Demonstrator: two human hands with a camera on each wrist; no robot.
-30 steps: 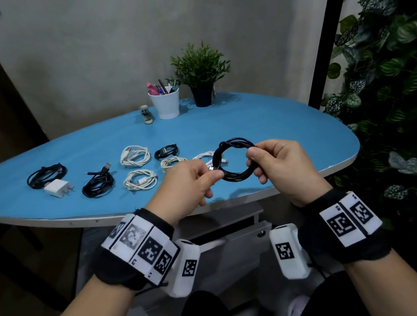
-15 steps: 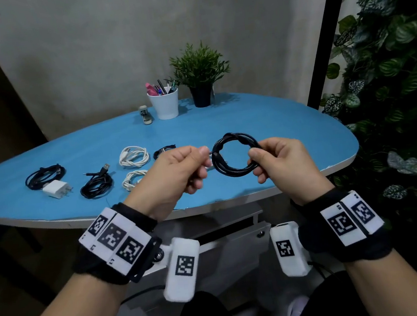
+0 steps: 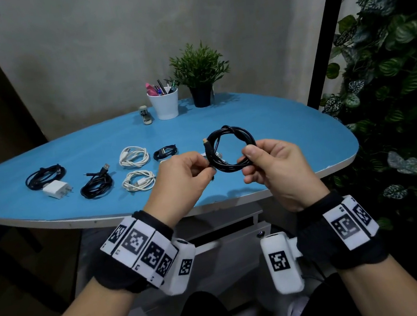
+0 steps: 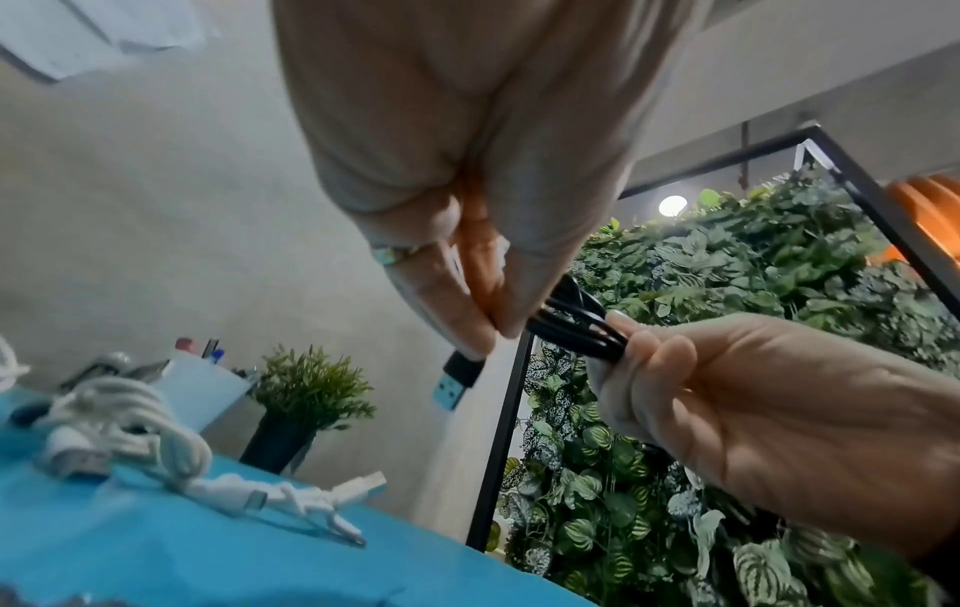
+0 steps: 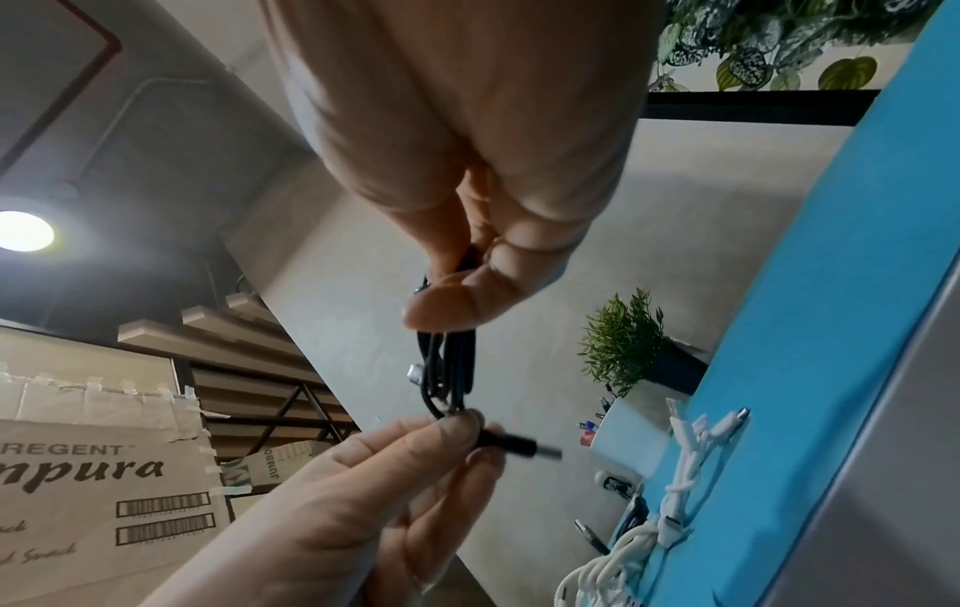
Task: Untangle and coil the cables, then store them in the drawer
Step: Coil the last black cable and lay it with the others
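Above the front of the blue table (image 3: pixel 291 132) both hands hold up a black cable (image 3: pixel 233 131) wound into a ring. My left hand (image 3: pixel 205 170) pinches its loose end just below the USB plug (image 3: pixel 205 145), which points up at the ring's left side. My right hand (image 3: pixel 248 158) pinches the bundled strands on the ring's right side. In the left wrist view the plug (image 4: pixel 457 375) sticks out below the left fingertips (image 4: pixel 467 328). In the right wrist view the right thumb and fingers (image 5: pixel 452 304) clamp the coil (image 5: pixel 449 369). A white drawer unit (image 3: pixel 234 246) stands under the table.
Several coiled cables lie on the table's left half: black ones (image 3: pixel 44 175) (image 3: pixel 96 186) (image 3: pixel 164 152), white ones (image 3: pixel 133 156) (image 3: pixel 139 183), and a white charger (image 3: pixel 56 189). At the back stand a pen cup (image 3: pixel 164 106), a potted plant (image 3: pixel 200 80) and a stapler (image 3: pixel 145 115). Leafy wall at right.
My left hand has shifted its hold to the cable's end, and the plug now stands up at the ring's left. The right hand and the coil have barely moved.
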